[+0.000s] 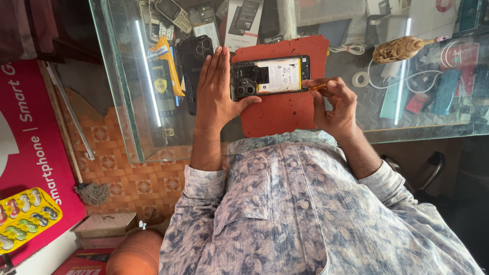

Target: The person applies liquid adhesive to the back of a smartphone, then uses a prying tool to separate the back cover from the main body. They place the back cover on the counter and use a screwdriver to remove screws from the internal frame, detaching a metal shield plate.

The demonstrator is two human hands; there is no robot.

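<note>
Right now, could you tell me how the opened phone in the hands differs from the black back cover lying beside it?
The opened phone shows its battery and boards; the black back cover is a plain shell with camera holes. The opened phone lies crosswise on the red mat, steadied by the left hand; the black back cover lies lengthwise on the glass, untouched. Both are black-framed.

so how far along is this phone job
Done: the phone lies on the red mat with its back off, battery and camera showing. In hand: the left hand braces it, and the right hand fingers pinch an orange tool at its edge. Left: the insides are all still seated and the back is open.
</note>
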